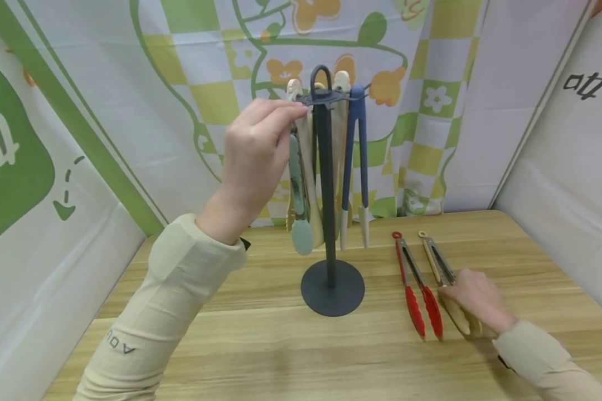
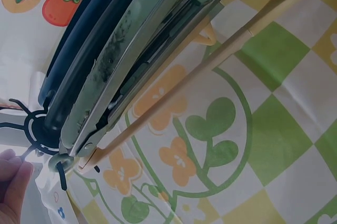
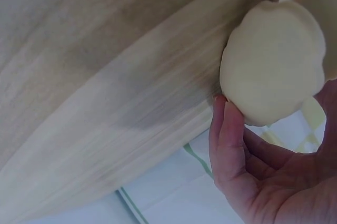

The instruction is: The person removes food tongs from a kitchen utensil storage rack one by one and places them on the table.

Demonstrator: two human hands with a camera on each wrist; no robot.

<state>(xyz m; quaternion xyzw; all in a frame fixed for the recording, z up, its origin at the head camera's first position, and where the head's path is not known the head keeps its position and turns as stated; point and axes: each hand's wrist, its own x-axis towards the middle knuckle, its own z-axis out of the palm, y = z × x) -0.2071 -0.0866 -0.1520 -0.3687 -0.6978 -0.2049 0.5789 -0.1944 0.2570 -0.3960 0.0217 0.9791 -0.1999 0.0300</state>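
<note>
My left hand [image 1: 258, 145] is raised to the top of a dark utensil stand [image 1: 326, 195], where thumb and fingertips pinch one of its thin hooks. Mint-green tongs [image 1: 302, 236] hang just beside that hand, with blue, pale-tipped tongs [image 1: 363, 150] across the pole. In the left wrist view the pinched hook sits at the dark ring [image 2: 39, 129] of the stand. On the table my right hand [image 1: 476, 295] grips cream tongs [image 1: 451, 312] near their scalloped heads. The right wrist view shows its fingers [image 3: 229, 134] curled at one cream head [image 3: 274, 66]; the thumb is hidden.
Red tongs [image 1: 412, 306] lie on the wooden table [image 1: 231, 345], left of the cream pair. More pale tongs [image 1: 341, 81] hang behind the pole. The stand's round base [image 1: 313, 292] rests mid-table. A patterned curtain [image 1: 195, 106] closes off the back.
</note>
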